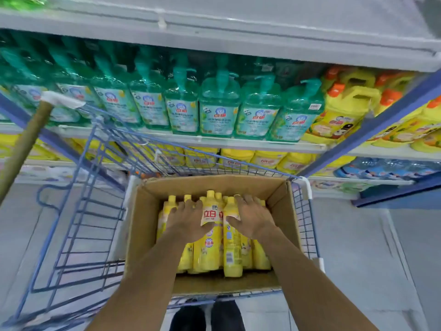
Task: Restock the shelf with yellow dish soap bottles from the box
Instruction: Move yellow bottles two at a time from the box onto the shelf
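Observation:
An open cardboard box (143, 211) sits in a blue wire cart (78, 211) and holds several yellow dish soap bottles (210, 249) lying on their sides, caps toward the shelf. My left hand (188, 218) rests on the bottles at the left, fingers wrapped around them. My right hand (253, 218) presses on the bottles at the right. A pale label with red characters (212, 215) shows between the two hands. Below the green row, a shelf (238, 144) carries more yellow bottles (238, 158).
Green pump bottles (219, 111) fill the middle shelf; yellow jugs with orange caps (346, 111) stand to their right. A blue upright post (372, 130) slants at the right. A wooden pole (23, 144) leans at the left. Grey floor lies on both sides of the cart.

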The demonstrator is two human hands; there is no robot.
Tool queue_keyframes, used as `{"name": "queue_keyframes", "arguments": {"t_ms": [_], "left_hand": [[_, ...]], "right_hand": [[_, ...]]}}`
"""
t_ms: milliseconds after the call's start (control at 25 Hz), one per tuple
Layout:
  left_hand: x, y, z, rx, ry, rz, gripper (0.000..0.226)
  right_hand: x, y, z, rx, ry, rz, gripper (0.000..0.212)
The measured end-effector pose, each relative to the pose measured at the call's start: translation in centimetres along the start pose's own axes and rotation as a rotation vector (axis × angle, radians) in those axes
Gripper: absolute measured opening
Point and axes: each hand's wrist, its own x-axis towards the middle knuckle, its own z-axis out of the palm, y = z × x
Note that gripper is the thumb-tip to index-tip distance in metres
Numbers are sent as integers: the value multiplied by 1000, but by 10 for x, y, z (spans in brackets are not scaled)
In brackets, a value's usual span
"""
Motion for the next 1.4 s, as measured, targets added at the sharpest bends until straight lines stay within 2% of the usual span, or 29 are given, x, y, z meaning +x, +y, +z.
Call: {"name": "queue_keyframes", "arguments": {"t_ms": [160,320,520,640,840,960,1080,1160,1280,1400], "left_hand": [[25,7,24,-35,9,-4,82],[46,19,39,-179,35,-32,76],[65,22,55,-417,127,-106,64],[80,18,57,-582,110,-196,67],[94,17,59,-647,28,-285,79],[83,20,57,-684,-4,-346,72],[60,22,70,-744,-57,-364,73],[45,18,81,-853,-73,-360,73],[25,17,92,-938,-111,-360,60],[11,24,110,-967,-91,-403,59]], "right_hand": [[19,8,29,43,-49,43,70],[37,10,52,77,-62,37,63],[59,14,68,202,-27,122,57],[75,22,72,302,-16,152,64],[96,30,75,425,30,193,67],[84,29,78,547,75,227,64],[57,24,96,708,152,316,53],[37,20,105,804,135,361,42],[13,17,115,831,92,397,36],[3,12,120,787,38,445,37]]}}
